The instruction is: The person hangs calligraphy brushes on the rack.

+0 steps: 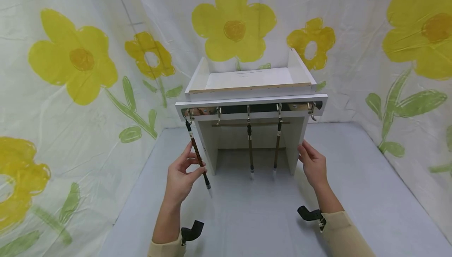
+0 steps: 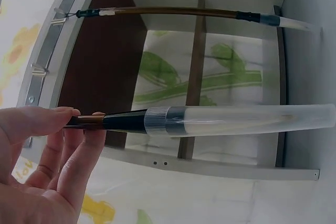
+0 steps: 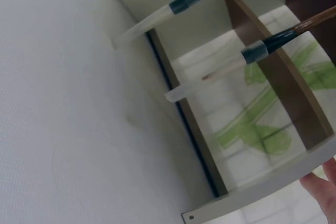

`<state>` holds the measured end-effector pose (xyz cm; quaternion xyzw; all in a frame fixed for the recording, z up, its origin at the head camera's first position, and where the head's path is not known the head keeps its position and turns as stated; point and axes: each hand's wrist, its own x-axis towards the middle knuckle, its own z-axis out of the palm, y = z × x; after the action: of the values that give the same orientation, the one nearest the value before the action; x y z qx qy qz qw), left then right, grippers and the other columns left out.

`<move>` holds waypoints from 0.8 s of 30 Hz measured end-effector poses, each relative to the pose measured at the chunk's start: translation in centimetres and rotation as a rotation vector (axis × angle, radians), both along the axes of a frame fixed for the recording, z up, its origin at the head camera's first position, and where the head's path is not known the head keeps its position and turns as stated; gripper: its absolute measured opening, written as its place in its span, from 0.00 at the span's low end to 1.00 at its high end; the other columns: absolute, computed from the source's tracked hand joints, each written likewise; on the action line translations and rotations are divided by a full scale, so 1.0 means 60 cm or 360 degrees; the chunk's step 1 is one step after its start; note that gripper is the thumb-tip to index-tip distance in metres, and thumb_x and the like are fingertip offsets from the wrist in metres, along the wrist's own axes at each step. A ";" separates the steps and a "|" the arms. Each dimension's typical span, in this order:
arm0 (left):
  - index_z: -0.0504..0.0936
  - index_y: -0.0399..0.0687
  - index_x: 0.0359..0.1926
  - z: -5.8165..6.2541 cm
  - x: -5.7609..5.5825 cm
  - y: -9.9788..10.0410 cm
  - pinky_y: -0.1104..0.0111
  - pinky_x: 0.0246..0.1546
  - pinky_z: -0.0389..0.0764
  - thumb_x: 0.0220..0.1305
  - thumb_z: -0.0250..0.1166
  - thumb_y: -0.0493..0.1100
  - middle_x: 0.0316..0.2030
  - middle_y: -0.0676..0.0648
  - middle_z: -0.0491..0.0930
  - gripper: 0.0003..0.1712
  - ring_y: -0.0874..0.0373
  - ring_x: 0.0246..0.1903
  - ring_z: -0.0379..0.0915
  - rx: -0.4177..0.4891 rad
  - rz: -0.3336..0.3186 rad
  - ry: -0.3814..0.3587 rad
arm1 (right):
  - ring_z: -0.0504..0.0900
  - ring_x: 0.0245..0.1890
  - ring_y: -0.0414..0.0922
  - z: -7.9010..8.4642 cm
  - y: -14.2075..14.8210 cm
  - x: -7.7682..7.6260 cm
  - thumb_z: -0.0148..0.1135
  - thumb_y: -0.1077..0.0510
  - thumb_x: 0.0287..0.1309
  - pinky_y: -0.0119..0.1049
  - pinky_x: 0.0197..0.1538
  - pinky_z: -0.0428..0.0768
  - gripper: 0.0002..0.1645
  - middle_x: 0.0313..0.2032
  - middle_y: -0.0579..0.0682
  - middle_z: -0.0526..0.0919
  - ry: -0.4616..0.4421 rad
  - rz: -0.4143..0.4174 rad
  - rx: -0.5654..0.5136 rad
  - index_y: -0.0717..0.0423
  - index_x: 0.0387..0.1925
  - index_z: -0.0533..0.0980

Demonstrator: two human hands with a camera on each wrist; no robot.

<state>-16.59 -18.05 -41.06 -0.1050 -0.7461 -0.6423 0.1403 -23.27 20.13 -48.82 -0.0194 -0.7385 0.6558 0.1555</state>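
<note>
My left hand point(image 1: 181, 178) pinches a calligraphy brush point(image 1: 197, 151) between thumb and fingers. Its loop is at the leftmost hook point(image 1: 190, 115), and the brush slants down to the right. In the left wrist view, a clear cap point(image 2: 257, 119) covers its bristles. Two more capped brushes hang tip down, a middle brush point(image 1: 250, 147) and a right brush point(image 1: 277, 143). My right hand point(image 1: 313, 166) has its fingers against the outer side of the right panel point(image 1: 296, 143) of a white wooden stand point(image 1: 252, 92).
A metal hook rail point(image 1: 263, 108) runs along the stand's front edge; its second hook point(image 1: 218, 115) and rightmost hook point(image 1: 312, 112) hold no brush. An open tray top point(image 1: 248, 78) sits above. The stand is on a pale table point(image 1: 247, 217) before a flower-painted cloth point(image 1: 233, 25).
</note>
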 end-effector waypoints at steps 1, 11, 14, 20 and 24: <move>0.62 0.63 0.70 0.001 0.001 0.002 0.70 0.39 0.84 0.52 0.66 0.23 0.45 0.37 0.73 0.49 0.44 0.44 0.78 0.0005 -0.0013 -0.0007 | 0.77 0.52 0.28 0.000 0.000 0.000 0.56 0.45 0.64 0.34 0.52 0.78 0.29 0.63 0.53 0.72 0.0003 -0.0002 -0.0002 0.49 0.64 0.69; 0.62 0.53 0.70 0.030 0.021 0.029 0.70 0.38 0.84 0.53 0.66 0.23 0.45 0.30 0.74 0.46 0.38 0.45 0.75 -0.0068 -0.0112 -0.0058 | 0.77 0.52 0.29 -0.004 0.001 -0.003 0.56 0.45 0.64 0.37 0.52 0.78 0.29 0.63 0.52 0.73 0.0007 -0.0005 0.0008 0.48 0.64 0.70; 0.63 0.51 0.70 0.027 0.021 0.033 0.69 0.37 0.85 0.52 0.65 0.22 0.43 0.34 0.75 0.46 0.35 0.44 0.75 -0.0046 -0.0149 -0.0035 | 0.77 0.52 0.28 -0.004 0.001 -0.003 0.56 0.45 0.64 0.36 0.52 0.78 0.29 0.63 0.52 0.73 0.0007 -0.0006 0.0002 0.48 0.64 0.70; 0.63 0.50 0.69 0.016 0.019 0.037 0.69 0.38 0.85 0.51 0.65 0.22 0.43 0.33 0.74 0.45 0.35 0.43 0.76 -0.0078 -0.0186 -0.0014 | 0.77 0.52 0.28 -0.003 0.001 -0.002 0.56 0.45 0.64 0.37 0.52 0.77 0.29 0.63 0.51 0.73 0.0019 0.0001 -0.0023 0.48 0.64 0.70; 0.64 0.51 0.69 0.013 0.019 0.037 0.69 0.37 0.85 0.51 0.66 0.22 0.43 0.34 0.75 0.45 0.37 0.42 0.76 -0.0090 -0.0184 -0.0008 | 0.77 0.52 0.27 -0.003 0.000 -0.003 0.57 0.46 0.64 0.37 0.53 0.78 0.28 0.63 0.50 0.73 0.0018 0.0004 -0.0041 0.47 0.64 0.70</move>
<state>-15.44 -15.81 -40.29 -0.1504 -0.7571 -0.6282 0.0981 -23.44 20.15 -49.01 -0.0167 -0.7291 0.6656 0.1586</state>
